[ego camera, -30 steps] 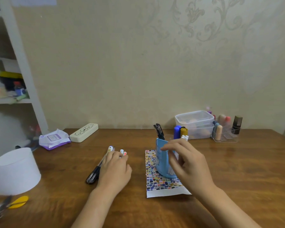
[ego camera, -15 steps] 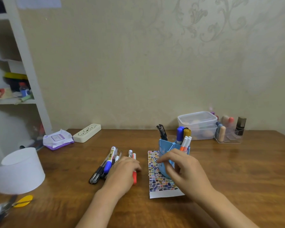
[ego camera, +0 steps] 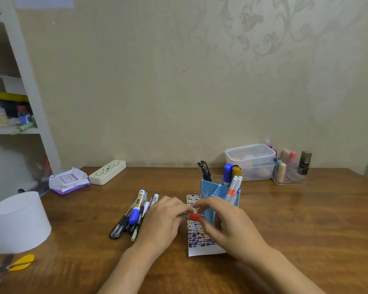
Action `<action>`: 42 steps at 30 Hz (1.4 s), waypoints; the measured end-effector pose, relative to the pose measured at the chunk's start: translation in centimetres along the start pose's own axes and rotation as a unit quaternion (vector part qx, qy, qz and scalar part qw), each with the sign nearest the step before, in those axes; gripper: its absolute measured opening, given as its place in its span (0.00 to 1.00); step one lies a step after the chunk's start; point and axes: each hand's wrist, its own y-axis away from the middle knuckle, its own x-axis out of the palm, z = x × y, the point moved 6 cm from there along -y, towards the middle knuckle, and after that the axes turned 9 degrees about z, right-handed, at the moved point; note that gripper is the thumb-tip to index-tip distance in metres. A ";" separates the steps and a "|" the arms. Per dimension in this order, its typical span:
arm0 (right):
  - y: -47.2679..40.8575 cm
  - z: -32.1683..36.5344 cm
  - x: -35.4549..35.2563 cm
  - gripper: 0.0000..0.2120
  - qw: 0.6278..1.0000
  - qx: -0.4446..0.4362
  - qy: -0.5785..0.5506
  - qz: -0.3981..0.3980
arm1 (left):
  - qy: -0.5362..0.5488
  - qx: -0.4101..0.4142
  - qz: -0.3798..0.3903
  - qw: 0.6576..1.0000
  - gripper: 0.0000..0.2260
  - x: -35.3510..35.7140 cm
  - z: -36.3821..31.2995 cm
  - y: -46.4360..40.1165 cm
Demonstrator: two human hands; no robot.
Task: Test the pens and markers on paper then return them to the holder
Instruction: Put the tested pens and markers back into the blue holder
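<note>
**Mid-task — red marker in both hands, pile still to test**

Progress, judged from the layout: roughly partway. The blue holder (ego camera: 220, 200) stands on the far end of the paper (ego camera: 200, 236) and already has several markers upright in its compartments — blue and yellow caps, two white-orange ones, black pens at the back. A loose pile of pens (ego camera: 134, 215) lies on the wooden table (ego camera: 306, 230) just left of the hands, so plenty is left to test and return. The paper is nearly covered in small coloured swatches, with a bare white strip at the near edge.

Left hand (ego camera: 164, 223) curls round the body of a red-capped marker (ego camera: 194, 217); right hand (ego camera: 225, 221) pinches at its red cap end. Marker sits between the hands, just above the paper, beside the holder. Looks like uncapping or recapping — cannot tell which. Marker body mostly hidden by fingers.
</note>
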 end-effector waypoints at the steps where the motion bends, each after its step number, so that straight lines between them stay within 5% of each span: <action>1: 0.0 0.1 -0.3 0.12 1.000 -0.002 -0.004 -0.012 | 0.024 0.006 -0.012 1.000 0.14 -0.1 -0.1 0.0; 8: 0.2 0.2 -1.4 0.11 0.998 -0.017 -0.020 -0.061 | 0.143 0.026 -0.050 0.988 0.15 -0.5 -1.1 -0.1; 14: 0.4 -0.5 -4.2 0.08 0.984 -0.005 -0.087 -0.157 | 0.211 0.005 -0.008 0.977 0.19 -0.4 -2.2 0.0; 21: 1.2 -1.9 -7.4 0.11 0.949 0.020 -0.177 -0.261 | 0.127 -0.025 0.069 0.989 0.23 1.0 -2.3 -0.3; 32: 1.9 -3.1 -8.6 0.05 0.921 0.032 -0.190 -0.340 | 0.137 -0.015 0.031 0.990 0.17 0.4 -2.2 -0.1; 42: 1.6 -3.2 -8.7 0.05 0.934 0.046 -0.152 -0.320 | 0.102 -0.007 0.070 0.992 0.23 1.5 -2.5 -0.3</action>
